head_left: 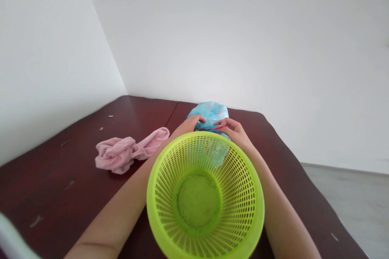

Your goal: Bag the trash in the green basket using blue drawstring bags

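Green basket [199, 204], foremost, might get knocked if either forearm [124, 206] swings inward; just beyond the basket, the left hand [191, 123] touches the blue bag [209, 111], its finger spread unclear, and the right hand [234, 130] bends fingers at the red cord [216, 128], whether clamped I cannot tell.

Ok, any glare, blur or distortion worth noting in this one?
Head view: soft light, brightest midway across the far wall; head view: edges of the table bow, probably wide-angle distortion; head view: blue bag shows pale glints, pale shape at lower left is blurred.
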A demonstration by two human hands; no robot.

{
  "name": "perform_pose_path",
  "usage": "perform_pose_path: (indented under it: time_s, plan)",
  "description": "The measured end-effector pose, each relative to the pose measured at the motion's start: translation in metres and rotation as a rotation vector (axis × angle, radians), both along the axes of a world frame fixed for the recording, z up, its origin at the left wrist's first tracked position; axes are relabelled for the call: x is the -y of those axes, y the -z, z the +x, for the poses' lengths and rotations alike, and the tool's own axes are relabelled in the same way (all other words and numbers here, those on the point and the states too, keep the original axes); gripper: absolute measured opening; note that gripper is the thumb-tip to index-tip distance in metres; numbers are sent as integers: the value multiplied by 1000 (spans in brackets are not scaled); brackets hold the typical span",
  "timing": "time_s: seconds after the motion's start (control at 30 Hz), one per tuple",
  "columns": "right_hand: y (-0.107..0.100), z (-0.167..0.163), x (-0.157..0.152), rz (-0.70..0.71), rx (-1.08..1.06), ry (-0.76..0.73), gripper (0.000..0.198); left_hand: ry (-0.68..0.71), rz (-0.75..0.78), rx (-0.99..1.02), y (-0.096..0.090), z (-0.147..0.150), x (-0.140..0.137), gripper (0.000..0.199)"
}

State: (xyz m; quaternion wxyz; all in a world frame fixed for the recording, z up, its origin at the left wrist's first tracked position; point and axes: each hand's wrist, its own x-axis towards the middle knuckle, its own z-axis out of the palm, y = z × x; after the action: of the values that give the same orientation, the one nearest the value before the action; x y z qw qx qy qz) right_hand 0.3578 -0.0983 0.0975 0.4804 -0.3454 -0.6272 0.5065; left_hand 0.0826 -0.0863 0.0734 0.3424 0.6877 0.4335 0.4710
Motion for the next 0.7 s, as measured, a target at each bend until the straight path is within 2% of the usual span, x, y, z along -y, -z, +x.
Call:
perform_pose_path:
  time_s: [0.07,0.17,0.23,0.3,0.4,0.53,0.6,0.7]
  plan:
    - [2,-1,-1,-103,-51,-45,39,-96,15,46,-1,-2,0,38]
    - [9,-2,-9,-232,-135,-139,74,-122,-29,150,-4,-3,-1,32]
    - [14,-2,-15,-275,-109,-164,98,-74,-95,221,-7,0,-1,41]
    - [16,-2,-18,-280,-40,-88,108,-15,-159,298,-9,5,0,55]
    - [16,-4,-12,-175,96,49,96,37,-208,374,-11,15,3,68]
    - [14,-9,-3,52,254,104,63,112,-179,352,-8,24,6,56]
    - [14,-12,-2,84,218,151,52,160,-142,328,-4,26,5,52]
    - [15,-14,-5,92,134,77,42,195,-134,328,4,27,0,57]
